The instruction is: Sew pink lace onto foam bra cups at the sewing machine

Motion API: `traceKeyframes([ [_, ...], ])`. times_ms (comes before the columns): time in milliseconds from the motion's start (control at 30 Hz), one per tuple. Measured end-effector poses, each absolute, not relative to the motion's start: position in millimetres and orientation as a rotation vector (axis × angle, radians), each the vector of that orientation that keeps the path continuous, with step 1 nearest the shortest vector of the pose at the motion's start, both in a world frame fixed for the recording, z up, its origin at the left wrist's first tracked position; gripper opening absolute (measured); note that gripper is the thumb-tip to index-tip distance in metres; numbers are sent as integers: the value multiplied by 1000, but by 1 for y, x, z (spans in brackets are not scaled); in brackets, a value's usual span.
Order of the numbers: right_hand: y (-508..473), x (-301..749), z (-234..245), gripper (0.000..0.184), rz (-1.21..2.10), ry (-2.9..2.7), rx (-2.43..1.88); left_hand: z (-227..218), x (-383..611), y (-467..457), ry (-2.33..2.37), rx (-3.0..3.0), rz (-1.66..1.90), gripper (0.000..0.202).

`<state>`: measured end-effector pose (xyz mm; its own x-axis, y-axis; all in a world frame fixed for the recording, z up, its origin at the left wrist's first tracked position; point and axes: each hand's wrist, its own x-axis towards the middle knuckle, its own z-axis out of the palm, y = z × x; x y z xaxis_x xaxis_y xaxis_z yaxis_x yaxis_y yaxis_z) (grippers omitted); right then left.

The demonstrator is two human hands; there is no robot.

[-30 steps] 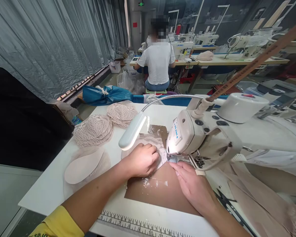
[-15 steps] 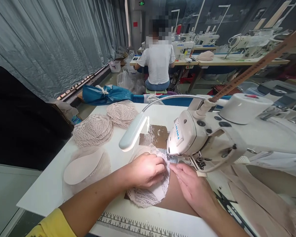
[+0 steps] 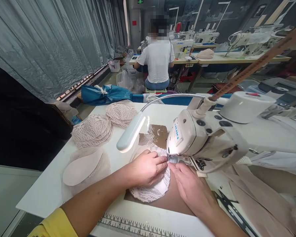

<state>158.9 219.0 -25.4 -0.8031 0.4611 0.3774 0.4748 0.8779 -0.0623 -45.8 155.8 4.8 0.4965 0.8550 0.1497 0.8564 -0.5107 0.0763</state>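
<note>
A round lace piece (image 3: 150, 195) with a smooth pale layer lies under the sewing machine (image 3: 184, 131), its right edge by the presser foot. My left hand (image 3: 148, 168) rests on top with fingers bent and pressed together onto the lace, fingertips close to the needle area. My right hand (image 3: 191, 184) meets the edge of the lace just in front of the foot, thumb and forefinger together there. The exact grip of its fingertips is partly hidden. Beneath the lace is a brown sheet (image 3: 179, 196) on the white table.
Two lace stacks (image 3: 92, 131) (image 3: 122, 113) and a pale oval pad (image 3: 82, 168) on sheer fabric lie left. A lamp (image 3: 130, 133) arches above the work. Black scissors (image 3: 234, 210) and beige fabric (image 3: 259, 197) lie right. A ruler strip (image 3: 138, 227) marks the front edge. Ahead, a person (image 3: 159, 62) sits.
The lace piece has shifted slightly away from me, toward the foot. My left fingers have straightened a little and moved closer to the needle. My right fingertips have drawn in at the lace edge.
</note>
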Motion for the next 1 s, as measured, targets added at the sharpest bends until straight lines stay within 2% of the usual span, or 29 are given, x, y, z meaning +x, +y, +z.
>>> traceKeyframes([
  [533,219,159,-27,44,-127,-2659,-668,-6,-48,160,-1489,-2703,-296,33],
  [1000,226,164,-29,39,287,-2661,-661,-4,-52,166,-1579,-2713,-389,32],
])
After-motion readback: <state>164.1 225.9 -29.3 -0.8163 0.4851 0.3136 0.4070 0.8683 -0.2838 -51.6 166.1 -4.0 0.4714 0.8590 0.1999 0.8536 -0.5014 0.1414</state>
